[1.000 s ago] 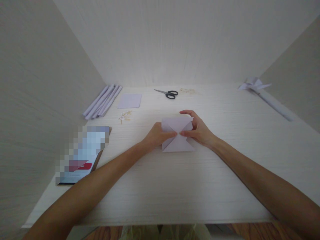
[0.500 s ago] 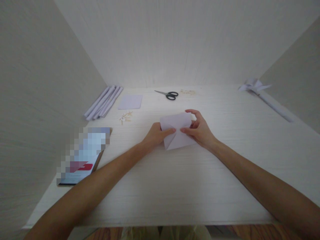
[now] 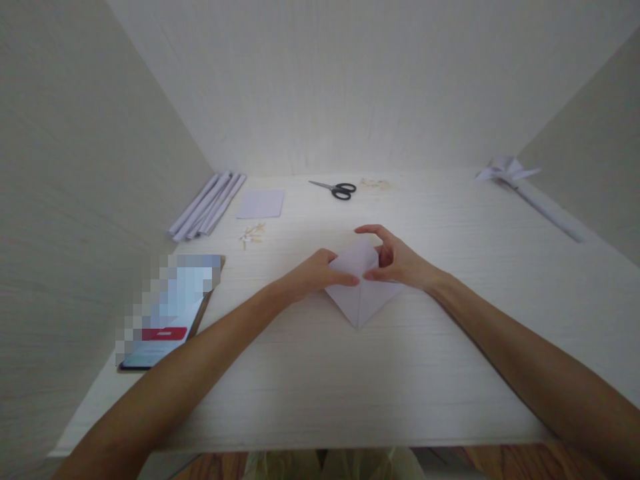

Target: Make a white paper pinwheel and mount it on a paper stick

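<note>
Paper point(image 3: 361, 293), folded to a diamond, lies at the centre of the frame on the tabletop point(image 3: 310, 387), its long axis running toward the viewer, with the lower point aimed at the bottom edge of the frame. The left hand point(image 3: 315, 273) comes in from the paper's left, the right hand point(image 3: 400, 263) from its right; both meet at the upper half, equally near. Each grip is closed on the paper: thumb and forefinger of either hand pinch it near the middle crease, fingertips almost touching. In the upper left lie paper rolls point(image 3: 207, 203) and a sheet point(image 3: 260, 203); scissors point(image 3: 336, 189) sit above centre, a phone point(image 3: 167, 313) at left.
</note>
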Demonstrator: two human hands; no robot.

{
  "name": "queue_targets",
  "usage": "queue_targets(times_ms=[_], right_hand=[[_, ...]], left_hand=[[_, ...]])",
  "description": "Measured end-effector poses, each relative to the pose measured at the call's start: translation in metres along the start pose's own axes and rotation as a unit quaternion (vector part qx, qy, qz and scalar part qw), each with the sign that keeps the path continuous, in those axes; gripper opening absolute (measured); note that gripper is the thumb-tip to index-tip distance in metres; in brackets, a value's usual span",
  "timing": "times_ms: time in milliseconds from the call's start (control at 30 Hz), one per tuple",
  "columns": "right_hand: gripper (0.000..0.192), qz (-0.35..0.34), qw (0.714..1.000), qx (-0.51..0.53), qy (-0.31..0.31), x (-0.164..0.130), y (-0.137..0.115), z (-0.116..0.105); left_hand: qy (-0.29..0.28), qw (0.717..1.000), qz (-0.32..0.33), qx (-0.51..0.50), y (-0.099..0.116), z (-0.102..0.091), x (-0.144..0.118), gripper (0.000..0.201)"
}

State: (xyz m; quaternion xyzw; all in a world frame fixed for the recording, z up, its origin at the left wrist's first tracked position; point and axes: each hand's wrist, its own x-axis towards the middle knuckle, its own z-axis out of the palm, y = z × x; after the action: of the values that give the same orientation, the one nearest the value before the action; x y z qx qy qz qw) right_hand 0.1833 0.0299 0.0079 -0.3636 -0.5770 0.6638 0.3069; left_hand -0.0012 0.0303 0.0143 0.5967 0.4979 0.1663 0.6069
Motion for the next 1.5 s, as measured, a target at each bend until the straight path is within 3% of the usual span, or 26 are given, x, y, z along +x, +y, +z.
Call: queue_targets(times_ms=[200, 600, 1500], right_hand=[[0.072, -0.004, 1.0, -0.011, 0.008, 0.0002, -0.0008, 0.0021], [0.066, -0.006, 1.0, -0.008, 0.022, 0.0016, -0.0014, 0.0034], [0.066, -0.007, 0.999, 0.009, 0.032, 0.0006, -0.0007, 0.0027]], left_hand=[[0.027, 0.999, 0.014, 0.045, -0.0057, 0.0014, 0.0031, 0.032], [0.035, 0.999, 0.011, 0.04, -0.0037, 0.0034, 0.0041, 0.029], [0.018, 1.0, 0.013, -0.01, -0.0015, 0.0028, 0.0024, 0.025]])
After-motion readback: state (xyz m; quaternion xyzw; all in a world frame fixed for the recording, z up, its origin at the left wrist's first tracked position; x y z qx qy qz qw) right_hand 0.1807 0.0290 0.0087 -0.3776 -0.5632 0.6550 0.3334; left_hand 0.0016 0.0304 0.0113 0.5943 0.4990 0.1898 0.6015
